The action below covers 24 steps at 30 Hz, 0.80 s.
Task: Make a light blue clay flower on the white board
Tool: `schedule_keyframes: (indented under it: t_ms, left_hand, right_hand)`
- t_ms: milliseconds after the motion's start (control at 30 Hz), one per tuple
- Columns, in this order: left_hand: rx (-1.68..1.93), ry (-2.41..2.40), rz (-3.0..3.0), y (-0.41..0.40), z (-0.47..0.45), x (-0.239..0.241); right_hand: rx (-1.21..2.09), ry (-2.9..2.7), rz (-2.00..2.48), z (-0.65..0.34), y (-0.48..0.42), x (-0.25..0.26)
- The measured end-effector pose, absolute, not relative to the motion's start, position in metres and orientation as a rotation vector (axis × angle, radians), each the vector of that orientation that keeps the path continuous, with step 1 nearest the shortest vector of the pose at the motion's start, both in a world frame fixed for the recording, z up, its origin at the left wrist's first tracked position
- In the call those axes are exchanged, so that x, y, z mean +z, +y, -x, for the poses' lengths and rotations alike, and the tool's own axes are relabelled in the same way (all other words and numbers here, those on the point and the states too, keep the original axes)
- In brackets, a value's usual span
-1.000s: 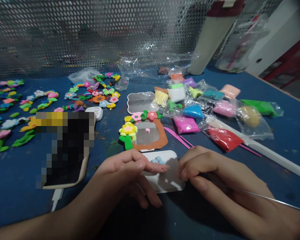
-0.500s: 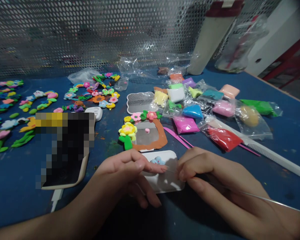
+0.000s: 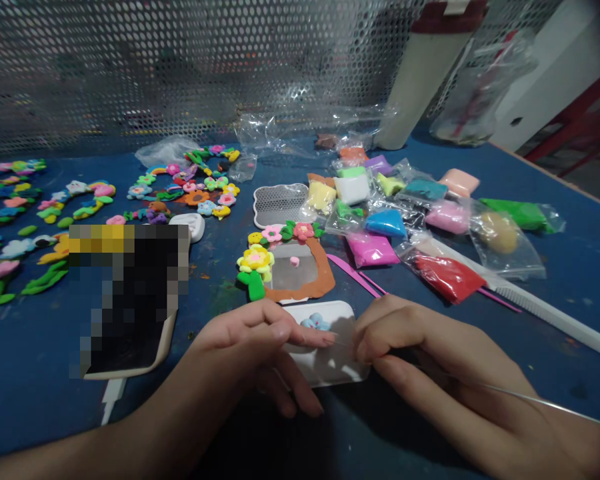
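Observation:
My left hand point(image 3: 260, 343) reaches in from the left with fingers stretched and apart. Its index finger hovers over a white tray point(image 3: 347, 373). A pale blue clay flower point(image 3: 316, 322) lies on that tray, just beyond the fingertip. Between thumb and fingers, my right hand point(image 3: 410, 347) pinches a thin shiny rod point(image 3: 545, 401). Its fine end points at my left index fingertip and appears to touch it; whether a tiny bit of clay is there I cannot tell. Behind the tray lies a mirror frame point(image 3: 325, 273) with brown clay, flowers and leaves; a small pink piece point(image 3: 295, 262) rests on the mirror.
Bagged coloured clay point(image 3: 373, 248) is heaped at the right, with a pink plastic knife point(image 3: 350, 273) and a white comb point(image 3: 545, 303) nearby. A phone point(image 3: 135, 307) with a cable lies left. Clay-decorated pieces point(image 3: 180, 190) fill the back left. A tall bottle point(image 3: 423, 80) stands behind.
Almost nothing differs. Both hands hold nearly the same pose, with the rod still at my left index fingertip.

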<state>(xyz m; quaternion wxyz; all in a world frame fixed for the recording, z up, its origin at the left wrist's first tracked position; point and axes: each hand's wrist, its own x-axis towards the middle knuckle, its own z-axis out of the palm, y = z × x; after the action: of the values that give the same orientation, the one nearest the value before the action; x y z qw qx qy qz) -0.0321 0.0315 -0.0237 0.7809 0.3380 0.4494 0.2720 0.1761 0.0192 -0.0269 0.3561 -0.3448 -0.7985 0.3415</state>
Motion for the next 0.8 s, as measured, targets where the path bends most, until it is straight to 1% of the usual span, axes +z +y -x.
schedule_keyframes:
  t_ms: [800]
  left_hand:
    - [0.603, 0.914, -0.733, 0.0323, 0.0342, -0.0268]
  right_hand:
    - [0.888, -2.058, 0.911, -0.1773, 0.018, -0.0237]
